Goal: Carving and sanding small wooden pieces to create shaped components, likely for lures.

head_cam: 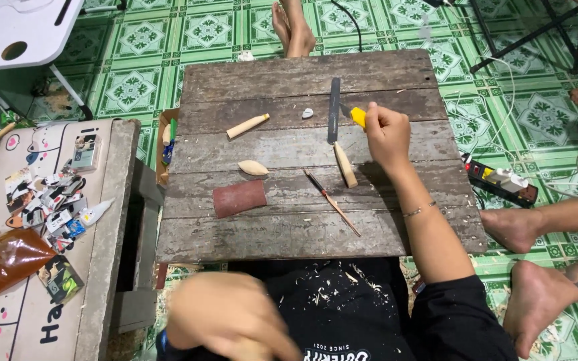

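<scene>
A person seated on a green patterned tile floor [142, 47] works at a weathered plank board [302, 220], the right hand [386, 134] closed around a yellow-handled cutter [358, 116] at the board's far right. Just beside that hand lies a flat dark metal file [334, 107] whose pale wooden handle [345, 164] points back toward the person. The left hand [232, 317] hangs low over the lap, blurred, and whether it holds anything cannot be told. Across the board lie a thin awl-like tool [332, 202], a square of reddish-brown sandpaper [239, 198], an oval carved wood piece [253, 168], a short wooden dowel [247, 126] and a small grey stone [308, 113]. Pale shavings fleck the person's black shirt [349, 294].
</scene>
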